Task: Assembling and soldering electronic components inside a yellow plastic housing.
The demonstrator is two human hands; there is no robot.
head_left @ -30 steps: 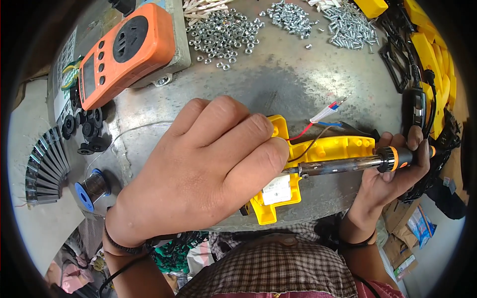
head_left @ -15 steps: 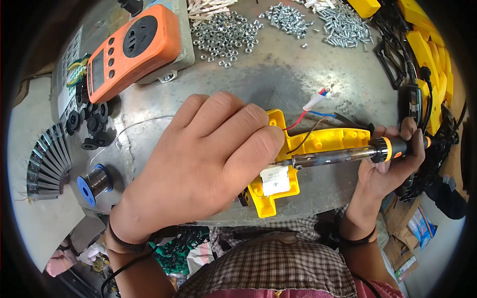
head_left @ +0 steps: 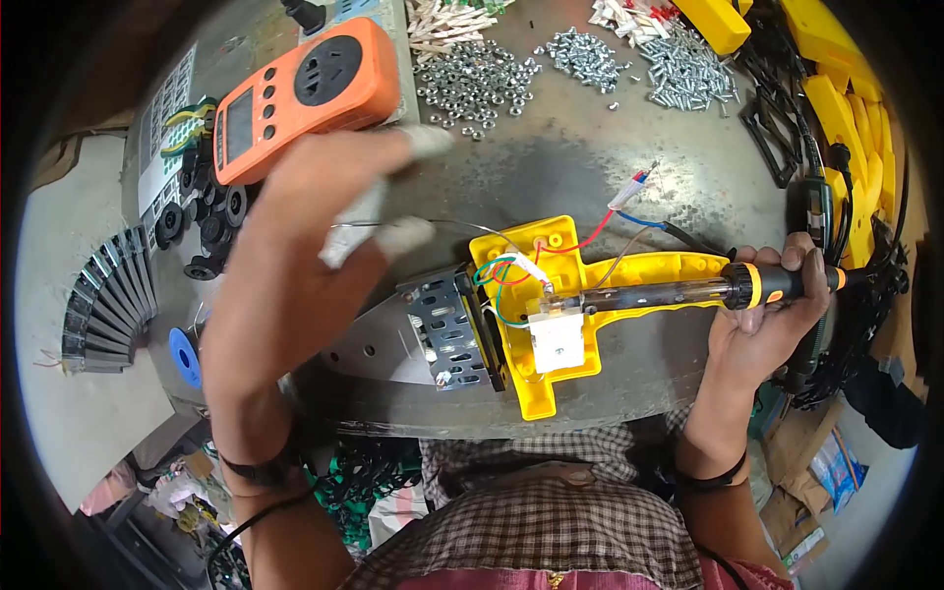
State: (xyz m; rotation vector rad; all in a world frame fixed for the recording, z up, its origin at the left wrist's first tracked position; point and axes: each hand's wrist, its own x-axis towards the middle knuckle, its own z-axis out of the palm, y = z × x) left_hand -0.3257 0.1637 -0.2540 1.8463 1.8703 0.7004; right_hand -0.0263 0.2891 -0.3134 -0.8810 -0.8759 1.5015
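Note:
My right hand [head_left: 772, 300] is wrapped round the handle of a soldering iron [head_left: 678, 294], whose tip rests at the wire end of a white block-shaped switch [head_left: 558, 344]. That switch sits in a yellow plastic half-shell [head_left: 536, 395] with a long handle. Green and red wires [head_left: 509, 280] in a white sleeve bend toward the switch. My left hand [head_left: 285, 265], smeared by motion, is over the table to the left, thumb and forefinger wide apart with pale coverings on their tips. Thin solder wire [head_left: 462, 223] runs from beside this hand to the shell. A perforated black metal heater part [head_left: 452, 329] adjoins the shell.
An orange socket meter [head_left: 310, 93] stands back left, black round parts [head_left: 208, 221] near it. A blue spool [head_left: 185, 356] lies left, by stacked dark strips [head_left: 103, 310]. Nuts [head_left: 472, 84] and screws [head_left: 691, 74] lie behind; yellow shells [head_left: 841, 118] and black cables fill the right.
My left hand has moved left off the yellow shell and spread its thumb and forefinger, uncovering the wires and black metal part. The right hand still holds the iron at the switch.

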